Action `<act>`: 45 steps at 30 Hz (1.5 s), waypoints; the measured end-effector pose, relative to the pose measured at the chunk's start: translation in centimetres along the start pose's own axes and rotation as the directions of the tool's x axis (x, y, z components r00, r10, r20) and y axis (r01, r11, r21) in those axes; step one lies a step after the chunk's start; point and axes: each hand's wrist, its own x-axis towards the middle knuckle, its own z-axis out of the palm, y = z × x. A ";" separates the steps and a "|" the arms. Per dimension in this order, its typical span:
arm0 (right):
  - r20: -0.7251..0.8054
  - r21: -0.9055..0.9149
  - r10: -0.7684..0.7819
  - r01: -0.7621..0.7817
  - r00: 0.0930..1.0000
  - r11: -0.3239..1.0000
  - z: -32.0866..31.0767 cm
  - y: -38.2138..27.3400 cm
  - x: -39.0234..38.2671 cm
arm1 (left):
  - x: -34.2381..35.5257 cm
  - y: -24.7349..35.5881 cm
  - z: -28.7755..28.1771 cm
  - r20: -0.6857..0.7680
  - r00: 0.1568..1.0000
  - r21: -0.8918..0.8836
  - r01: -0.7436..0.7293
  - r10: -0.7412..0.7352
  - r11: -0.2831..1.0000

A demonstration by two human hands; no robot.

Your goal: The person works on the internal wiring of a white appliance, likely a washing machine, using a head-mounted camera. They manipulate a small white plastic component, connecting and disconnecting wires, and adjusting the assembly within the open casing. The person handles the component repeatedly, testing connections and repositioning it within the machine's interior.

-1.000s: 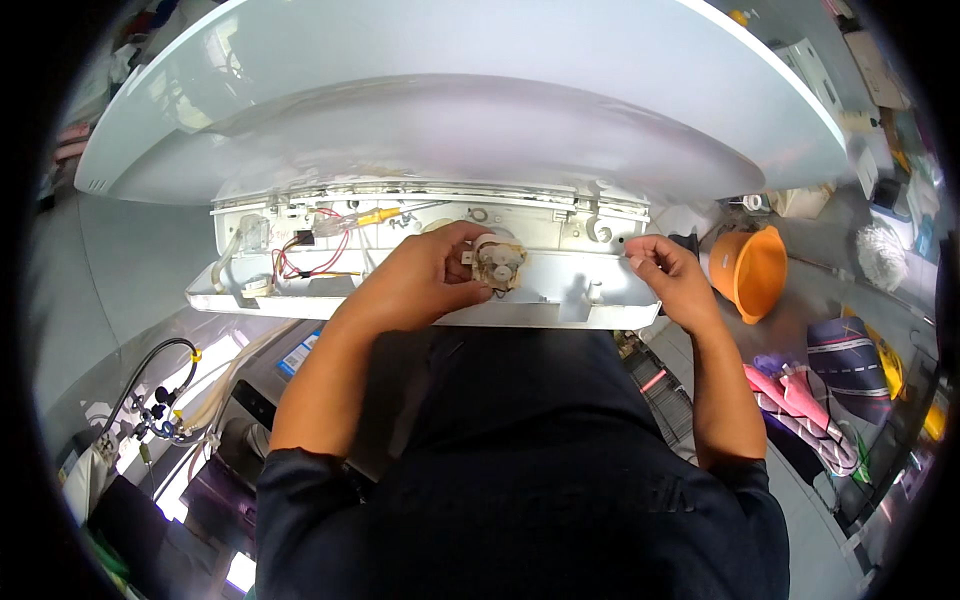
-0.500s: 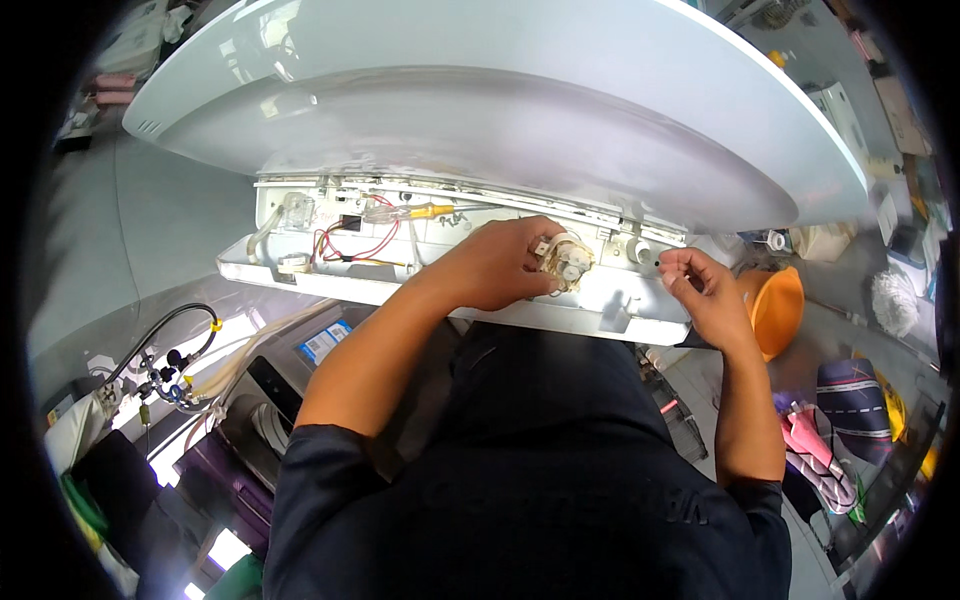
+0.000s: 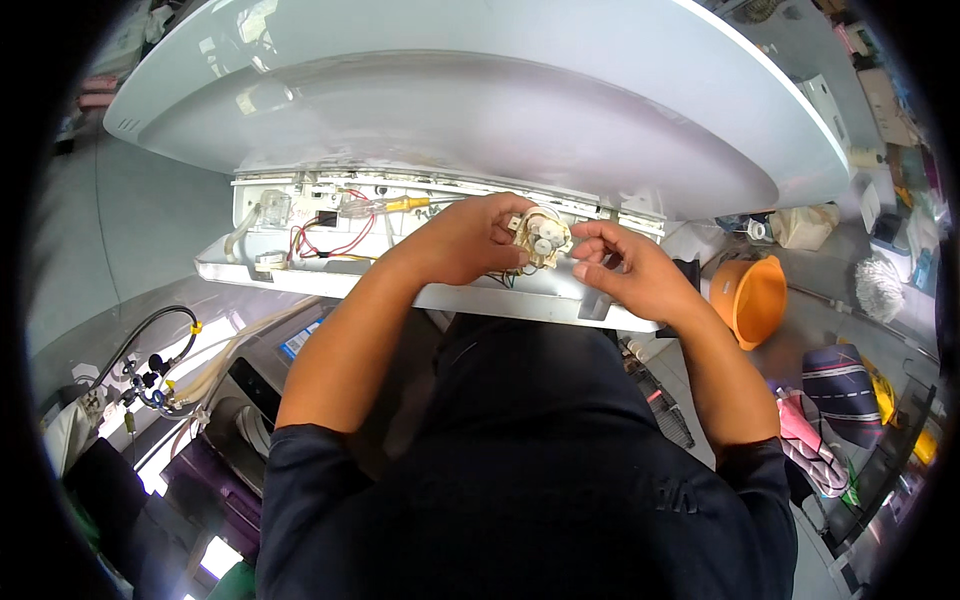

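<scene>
My left hand (image 3: 478, 240) grips a round, cream-coloured geared motor (image 3: 543, 238) by its left side. White gears show on its upper face, and thin wires hang below it. From the right, my right hand (image 3: 625, 268) comes close to the motor's edge with thumb and fingers apart, holding nothing that I can see. Both hands are over a long white control tray (image 3: 340, 280) on a white washing-machine-like cabinet. In the tray's left part lie red wires (image 3: 345, 248), a clear plastic piece (image 3: 272, 208) and a screwdriver with a yellow collar (image 3: 405, 204).
A large glossy white lid (image 3: 470, 120) stands raised behind the tray. To the right is an orange basin (image 3: 750, 300). Hoses with gauge valves (image 3: 150, 380) lie at the left. A dark wire rack (image 3: 665, 405) and pink cloth (image 3: 797, 430) are lower right.
My right hand has moved left from the tray's right end to the motor. The motor, in my left hand, is tilted more upright. The whole view has shifted slightly.
</scene>
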 end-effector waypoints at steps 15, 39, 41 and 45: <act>0.003 0.121 0.023 -0.023 1.000 0.992 0.6 2.0 3.9 | 2.3 -1.8 -1.5 0.103 0.993 -0.095 -0.040 0.050 0.995; -0.108 0.119 0.083 -0.070 0.991 0.990 1.4 2.5 5.1 | 2.7 -2.9 -1.8 0.128 0.992 -0.179 0.008 0.015 0.984; -0.099 0.131 0.093 -0.080 0.991 0.988 1.5 2.3 5.1 | 2.8 -3.0 -2.0 0.148 0.989 -0.229 0.035 0.000 0.973; -0.089 0.220 0.128 -0.106 0.988 0.970 1.3 2.8 5.1 | 2.6 -2.0 -2.1 0.166 0.985 -0.231 0.083 -0.045 0.969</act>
